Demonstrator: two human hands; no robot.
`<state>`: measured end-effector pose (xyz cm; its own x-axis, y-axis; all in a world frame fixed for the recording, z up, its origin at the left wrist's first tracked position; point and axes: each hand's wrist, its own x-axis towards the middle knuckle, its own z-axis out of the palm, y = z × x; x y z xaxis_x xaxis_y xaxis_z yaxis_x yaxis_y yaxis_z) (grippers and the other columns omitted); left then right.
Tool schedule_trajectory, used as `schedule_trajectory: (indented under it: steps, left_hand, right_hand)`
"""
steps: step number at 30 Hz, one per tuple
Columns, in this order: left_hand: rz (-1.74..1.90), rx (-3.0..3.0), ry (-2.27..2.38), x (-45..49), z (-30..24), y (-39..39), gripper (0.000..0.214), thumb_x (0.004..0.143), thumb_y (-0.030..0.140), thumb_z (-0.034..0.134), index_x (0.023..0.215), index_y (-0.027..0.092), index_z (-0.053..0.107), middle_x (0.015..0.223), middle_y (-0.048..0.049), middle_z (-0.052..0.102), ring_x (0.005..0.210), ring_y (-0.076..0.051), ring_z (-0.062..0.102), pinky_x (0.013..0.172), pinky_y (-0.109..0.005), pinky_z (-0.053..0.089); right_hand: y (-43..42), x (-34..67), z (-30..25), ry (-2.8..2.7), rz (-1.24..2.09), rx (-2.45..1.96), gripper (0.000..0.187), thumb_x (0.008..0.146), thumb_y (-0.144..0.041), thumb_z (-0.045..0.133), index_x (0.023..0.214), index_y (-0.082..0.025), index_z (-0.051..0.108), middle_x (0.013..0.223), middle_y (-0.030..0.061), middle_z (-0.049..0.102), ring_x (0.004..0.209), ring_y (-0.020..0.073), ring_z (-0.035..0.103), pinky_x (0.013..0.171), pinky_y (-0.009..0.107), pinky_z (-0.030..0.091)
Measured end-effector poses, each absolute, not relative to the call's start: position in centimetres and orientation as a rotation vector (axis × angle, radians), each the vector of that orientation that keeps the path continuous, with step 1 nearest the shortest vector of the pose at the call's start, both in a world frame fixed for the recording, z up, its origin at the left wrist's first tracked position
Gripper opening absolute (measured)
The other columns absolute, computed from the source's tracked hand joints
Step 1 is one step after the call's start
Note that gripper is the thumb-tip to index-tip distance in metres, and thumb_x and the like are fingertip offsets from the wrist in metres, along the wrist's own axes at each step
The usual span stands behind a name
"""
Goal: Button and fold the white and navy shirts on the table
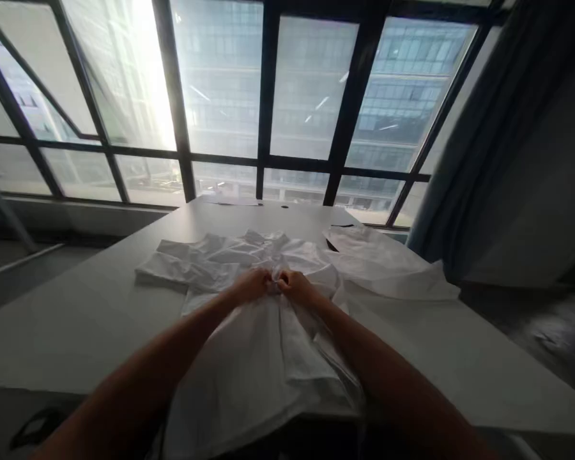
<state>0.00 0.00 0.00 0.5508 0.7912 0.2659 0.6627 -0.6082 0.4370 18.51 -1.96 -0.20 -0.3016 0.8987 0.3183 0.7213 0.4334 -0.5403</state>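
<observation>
A white shirt (pixel 249 358) lies spread out in front of me, its collar toward the window and its lower hem hanging over the near table edge. One sleeve (pixel 165 265) stretches out to the left. Near the middle of the shirt's front, my left hand (pixel 255 284) and my right hand (pixel 294 284) are close together, both closed with fingers pinching the cloth along the front opening. Any button between the fingertips is too small to make out.
The shirt rests on a white table (pixel 100 313). Another white garment (pixel 393 268) lies at the right, with a dark patch beside it. Pale sheets (pixel 230 200) lie at the far end. Windows (pixel 311 89) stand behind, and a dark curtain (pixel 464 140) hangs at the right.
</observation>
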Motion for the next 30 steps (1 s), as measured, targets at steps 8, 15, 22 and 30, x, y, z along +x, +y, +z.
schedule_trajectory:
  steps: [8, 15, 22, 30]
  left_hand:
    - [0.909, 2.495, 1.243, 0.4, 0.3, -1.5, 0.021, 0.088, 0.023, 0.054, 0.084, 0.015, 0.074, 0.081, -0.0053, 0.070, 0.073, -0.017, 0.060, 0.070, -0.025, 0.042]
    - [0.901, 2.613, 1.203, 0.0, 0.8, -2.1, 0.021, 0.090, 0.021, 0.054, 0.086, 0.015, 0.073, 0.086, -0.0068, 0.070, 0.078, -0.018, 0.063, 0.074, -0.026, 0.044]
    - [0.822, 2.747, 1.028, -0.2, -0.1, -2.0, 0.022, 0.093, 0.017, 0.049, 0.081, 0.016, 0.068, 0.084, -0.0065, 0.066, 0.078, -0.017, 0.061, 0.073, -0.027, 0.045]
    - [0.832, 2.595, 0.955, -0.4, -0.5, -1.3, 0.022, 0.089, 0.015, 0.051, 0.070, 0.015, 0.062, 0.075, -0.0038, 0.064, 0.071, -0.015, 0.057, 0.069, -0.025, 0.041]
  right_hand:
    - [-3.0, 18.8, 1.0, -2.068, 0.415, -1.109, 0.019, 0.082, -0.034, 0.058, 0.083, -0.016, 0.065, 0.069, 0.0001, 0.062, 0.062, 0.0127, 0.051, 0.060, 0.023, 0.037]
    - [-2.8, 19.3, 0.9, -2.168, 0.453, -1.084, 0.025, 0.085, -0.027, 0.050, 0.081, -0.014, 0.071, 0.066, 0.0006, 0.064, 0.059, 0.0116, 0.050, 0.057, 0.022, 0.035]
    - [-3.4, 19.2, 0.9, -2.240, 0.289, -1.305, 0.025, 0.085, -0.031, 0.055, 0.082, -0.016, 0.076, 0.063, 0.0016, 0.067, 0.057, 0.0127, 0.054, 0.055, 0.023, 0.031]
    - [-4.8, 18.2, 2.0, -2.308, 0.023, -1.429, 0.020, 0.086, -0.027, 0.058, 0.086, -0.020, 0.077, 0.082, 0.0068, 0.075, 0.074, 0.0179, 0.066, 0.064, 0.024, 0.038]
